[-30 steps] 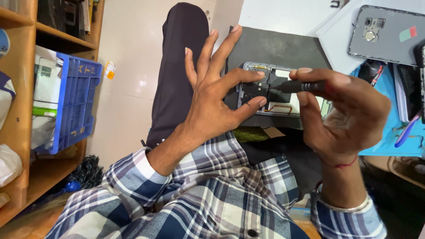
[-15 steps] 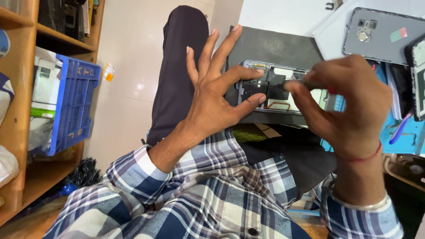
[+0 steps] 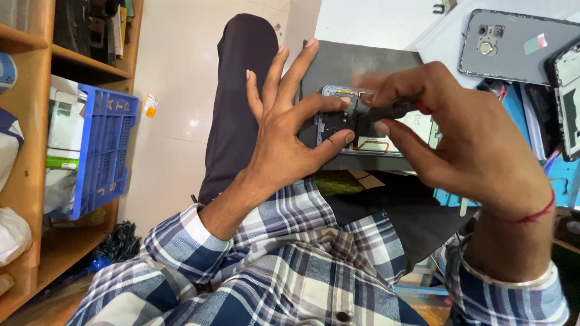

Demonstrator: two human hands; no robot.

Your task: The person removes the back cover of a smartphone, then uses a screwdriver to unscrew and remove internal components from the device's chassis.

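Two hands meet over one opened phone, which lies face-down with its back cover off on a dark grey mat across the lap. We note the left hand: thumb and forefinger pinched on the phone's near end, its grip clamped on the phone, the other three fingers fanned upward and free. The right hand comes in from the right; its grip is together on a slim dark tool, thumb below, forefinger above, the tip down among the black inner parts. The forefinger is blurred, so we cannot tell just where the tip sits. On the white worktop beyond, a grey back cover lies apart, and a blue crate stands on the wooden shelf to the left. Risks as we judge them: the mat rests on a knee, not on firm ground, so a leg shift could tip the phone; the left hold is at one end only, so pressure from the tool may pivot the body; a slip of the tip could scratch the board or tear the thin copper-coloured flex near it
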